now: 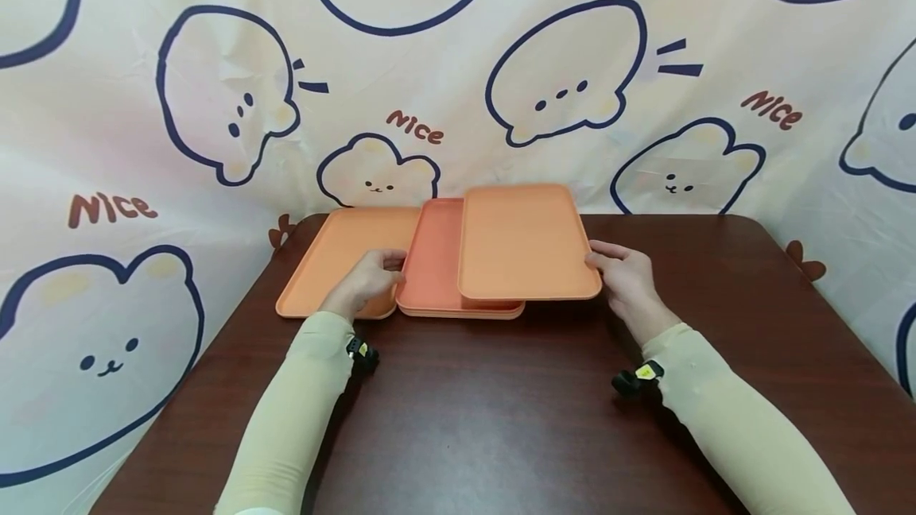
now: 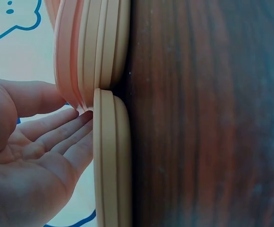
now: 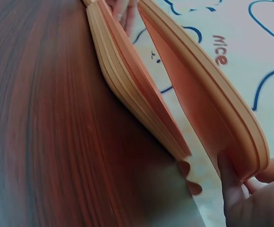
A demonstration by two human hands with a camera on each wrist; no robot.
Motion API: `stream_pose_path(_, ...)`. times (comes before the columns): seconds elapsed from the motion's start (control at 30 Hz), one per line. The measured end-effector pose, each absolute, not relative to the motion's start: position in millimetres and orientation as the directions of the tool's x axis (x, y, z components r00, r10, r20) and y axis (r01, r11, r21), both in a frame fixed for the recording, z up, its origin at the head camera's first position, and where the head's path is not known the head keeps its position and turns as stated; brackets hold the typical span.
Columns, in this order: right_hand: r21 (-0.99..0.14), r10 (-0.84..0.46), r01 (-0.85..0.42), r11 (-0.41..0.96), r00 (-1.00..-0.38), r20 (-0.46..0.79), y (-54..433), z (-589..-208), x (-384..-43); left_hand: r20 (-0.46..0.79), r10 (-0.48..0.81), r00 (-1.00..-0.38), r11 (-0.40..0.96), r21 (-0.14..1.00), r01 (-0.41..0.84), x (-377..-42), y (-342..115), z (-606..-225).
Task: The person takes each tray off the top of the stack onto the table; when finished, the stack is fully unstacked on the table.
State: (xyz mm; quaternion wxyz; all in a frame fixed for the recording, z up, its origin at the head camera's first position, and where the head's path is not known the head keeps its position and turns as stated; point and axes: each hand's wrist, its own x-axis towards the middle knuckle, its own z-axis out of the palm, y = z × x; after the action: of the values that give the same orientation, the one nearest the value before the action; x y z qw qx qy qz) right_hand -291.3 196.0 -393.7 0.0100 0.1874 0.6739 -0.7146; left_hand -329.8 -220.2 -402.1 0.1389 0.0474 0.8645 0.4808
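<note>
My right hand (image 1: 630,280) pinches the right edge of an orange tray (image 1: 525,241). That tray is raised at its right side and overlaps a coral-red tray (image 1: 434,257); in the right wrist view a gap shows between the lifted tray (image 3: 208,80) and the stack below. The coral tray lies on top of stacked orange trays (image 2: 104,47). My left hand (image 1: 368,280) holds the left edge of the coral tray, its thumb (image 2: 38,97) on the rim and fingers beneath. Another orange tray (image 1: 336,253) lies flat at the left, partly behind this hand.
The trays rest on a dark brown wooden table (image 1: 444,412), near its far edge. A pale cloth with drawn bears and lettering (image 1: 408,78) hangs right behind and along both sides. Table surface extends in front and to the right.
</note>
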Motion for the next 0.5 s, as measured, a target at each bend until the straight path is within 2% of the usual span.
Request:
stream_pose_path(0.3, -0.936, 0.256, 0.33, -0.126, -0.9, -0.352, 242.2, -392.2, -279.6, -0.211, 0.208, -0.955, 0.541, 0.838, -0.067, -328.4, -219.8, -401.8)
stream_pose_path(0.5, -0.93, 0.273, 0.323, -0.176, -0.891, -0.361, 275.5, -392.7, -272.4, -0.216, 0.21, -0.953, 0.544, 0.836, -0.07, -329.0, -220.3, -401.2)
